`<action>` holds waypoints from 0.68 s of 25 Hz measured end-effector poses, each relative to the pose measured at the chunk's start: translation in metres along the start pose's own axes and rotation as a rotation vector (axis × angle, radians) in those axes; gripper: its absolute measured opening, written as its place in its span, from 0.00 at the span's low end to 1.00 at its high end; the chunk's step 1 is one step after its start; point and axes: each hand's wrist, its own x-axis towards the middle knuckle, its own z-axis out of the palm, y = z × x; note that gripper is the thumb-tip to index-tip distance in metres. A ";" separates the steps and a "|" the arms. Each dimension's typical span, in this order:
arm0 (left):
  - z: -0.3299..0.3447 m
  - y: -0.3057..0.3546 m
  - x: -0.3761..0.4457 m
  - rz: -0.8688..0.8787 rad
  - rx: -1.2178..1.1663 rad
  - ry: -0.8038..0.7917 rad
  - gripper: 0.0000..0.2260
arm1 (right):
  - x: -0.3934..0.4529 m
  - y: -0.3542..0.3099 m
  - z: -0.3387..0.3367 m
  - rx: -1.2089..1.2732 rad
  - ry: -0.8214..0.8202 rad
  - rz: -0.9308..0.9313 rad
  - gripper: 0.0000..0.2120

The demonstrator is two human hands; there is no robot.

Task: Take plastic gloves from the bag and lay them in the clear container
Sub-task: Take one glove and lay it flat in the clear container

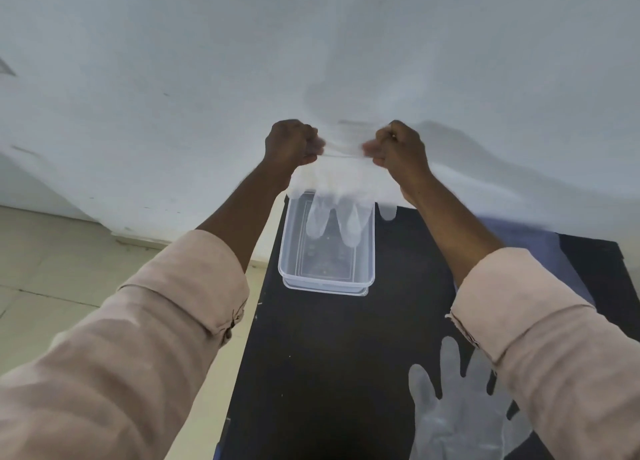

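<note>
In the head view, both arms reach up the middle of the frame, each in a pale pink sleeve (180, 307) rolled back from the forearm; the left hand (291, 144) sits just left of centre, clenched into a fist on one edge of a thin clear plastic glove (332, 196); the right hand (398, 147) sits just right of centre, likewise clenched on the opposite edge, so the cuff is stretched between the two fists; the glove hangs down from them, its fingers pointing toward the lower part of the frame and blurred; those fingers overlap the far end of the clear container (327, 279), which stands on the black table (311, 373) in the centre of the frame; whether the fingertips touch the container's floor or hang above it cannot be told; the container is rectangular, open at the top, and the dark table shows through its base; a second clear glove (450, 414) lies flat on the table at the lower right of the frame, fingers spread, partly covered by the right sleeve; a bluish translucent sheet (519, 237), perhaps the bag, lies on the table at the right edge behind the right forearm, though it is too blurred to be certain; a white wall (173, 61) fills the upper half of the frame, and a pale tiled floor (52, 269) shows at the left beside the table.
</note>
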 end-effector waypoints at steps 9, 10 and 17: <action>-0.017 -0.055 -0.014 0.557 0.202 -0.035 0.08 | -0.031 0.053 0.008 -0.067 0.148 -0.490 0.07; -0.024 -0.078 -0.018 0.548 0.282 -0.062 0.08 | -0.040 0.073 0.011 -0.120 0.088 -0.469 0.07; -0.047 -0.175 -0.020 0.628 1.032 -0.272 0.08 | -0.055 0.155 0.021 -0.734 -0.319 -0.459 0.06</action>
